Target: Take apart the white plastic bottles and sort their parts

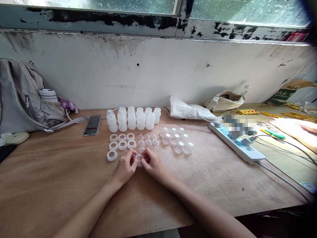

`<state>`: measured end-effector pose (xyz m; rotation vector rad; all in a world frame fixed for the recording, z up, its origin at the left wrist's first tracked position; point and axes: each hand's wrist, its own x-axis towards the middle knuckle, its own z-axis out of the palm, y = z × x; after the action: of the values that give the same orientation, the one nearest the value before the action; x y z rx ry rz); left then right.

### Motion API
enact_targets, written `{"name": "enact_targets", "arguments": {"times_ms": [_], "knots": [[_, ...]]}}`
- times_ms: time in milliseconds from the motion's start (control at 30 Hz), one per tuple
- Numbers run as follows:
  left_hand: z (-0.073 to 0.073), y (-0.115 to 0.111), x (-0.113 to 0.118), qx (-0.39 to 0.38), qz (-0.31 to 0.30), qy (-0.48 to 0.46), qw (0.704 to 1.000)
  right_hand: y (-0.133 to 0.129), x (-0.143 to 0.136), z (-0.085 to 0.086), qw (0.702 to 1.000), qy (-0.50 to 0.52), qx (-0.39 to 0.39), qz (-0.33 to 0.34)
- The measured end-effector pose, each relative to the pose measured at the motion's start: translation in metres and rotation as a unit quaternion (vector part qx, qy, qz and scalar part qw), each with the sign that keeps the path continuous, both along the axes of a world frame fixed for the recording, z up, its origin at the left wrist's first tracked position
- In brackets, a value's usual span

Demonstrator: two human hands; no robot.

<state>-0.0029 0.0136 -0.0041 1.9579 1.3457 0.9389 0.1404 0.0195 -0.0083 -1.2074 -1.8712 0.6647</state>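
Note:
My left hand [127,166] and my right hand [152,162] meet at the middle of the wooden table, fingers closed on either side of a clear round plastic piece [139,160]. Left of them lie several translucent rings [122,144] in rows. Just beyond my fingers are several small clear nipple-like parts [148,142]. Clear round caps [177,149] and small white discs [181,143] lie to the right. Behind the rings stand several frosted bottles [132,121]; a clear cover tops the far left one.
A phone [92,125] lies left of the bottles, near a grey backpack [18,96]. A white power strip [235,143] with cables crosses the right side. Behind are a white plastic package [184,107] and a beige pouch [226,100]. Another person's hand [292,129] is at far right.

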Motion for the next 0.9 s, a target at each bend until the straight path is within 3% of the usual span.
{"name": "enact_targets", "arguments": {"times_ms": [267, 500, 900], "knots": [[0.0003, -0.0017, 0.0002, 0.031, 0.045, 0.077, 0.995, 0.0002, -0.0005, -0.0031, 1.0, -0.009, -0.001, -0.002], [-0.0025, -0.0023, 0.0007, 0.038, 0.029, 0.051, 0.998, 0.0017, 0.0026, -0.0051, 1.0, -0.023, 0.02, -0.006], [0.0016, -0.0054, 0.0028, 0.027, 0.064, 0.053, 0.996, 0.0013, 0.0024, -0.0037, 0.998, -0.045, 0.035, 0.027]]}}
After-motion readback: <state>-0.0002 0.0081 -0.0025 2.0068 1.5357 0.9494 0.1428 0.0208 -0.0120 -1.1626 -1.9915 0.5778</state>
